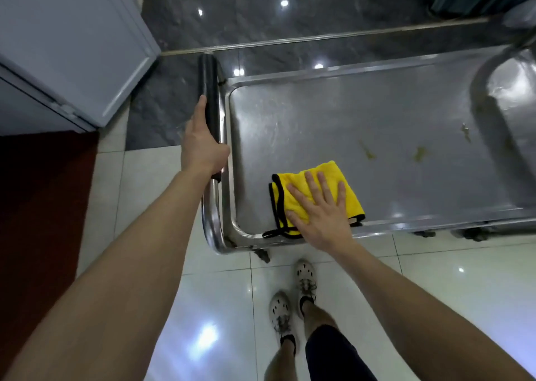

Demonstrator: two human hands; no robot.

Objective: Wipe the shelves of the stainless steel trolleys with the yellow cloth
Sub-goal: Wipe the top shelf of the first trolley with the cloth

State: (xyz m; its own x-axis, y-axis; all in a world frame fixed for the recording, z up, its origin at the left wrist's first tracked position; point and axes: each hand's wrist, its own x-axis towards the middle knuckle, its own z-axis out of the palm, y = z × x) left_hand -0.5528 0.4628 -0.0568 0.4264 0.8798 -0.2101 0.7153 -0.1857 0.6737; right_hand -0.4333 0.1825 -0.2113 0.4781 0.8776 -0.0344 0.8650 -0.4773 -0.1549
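Here the right hand [324, 215] lies flat, fingers spread, pressing the folded yellow cloth [329, 171] onto the trolley's shelf [362, 113] near its front left corner. The left hand [203, 145] is curled round the black padded handle [208, 90]. The steel is smooth and dull with a raised, round-cornered rim; yellowish smears [420, 153] lie further right, across bare metal.

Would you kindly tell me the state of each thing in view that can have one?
left hand: gripping the black trolley handle.
right hand: flat, fingers spread, pressing the yellow cloth.
yellow cloth: folded, lying on the shelf near its front left corner.
shelf: yellowish stains right of the cloth, not yet wiped.
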